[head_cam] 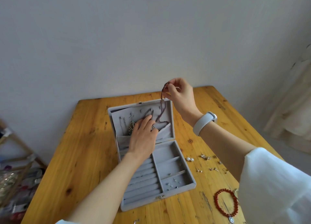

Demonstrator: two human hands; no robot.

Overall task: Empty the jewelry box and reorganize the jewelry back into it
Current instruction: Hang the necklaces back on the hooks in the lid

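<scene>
right hand (180,93) pinches a dark bead necklace (161,106) above the open grey box (176,158) on the counter (80,156); left hand (143,136) rests on the lid's pocket. pearl earrings (190,159) and a red bracelet (226,202) lie right of the box.

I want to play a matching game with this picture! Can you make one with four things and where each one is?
Things:
1. red bracelet
2. pearl earrings
3. dark bead necklace
4. watch

Places:
A. on the right wrist
B. pinched in the right hand, dangling over the open lid
C. on the table, near edge, right of the box
D. on the table just right of the box

Pairs: 1-C, 2-D, 3-B, 4-A
</scene>
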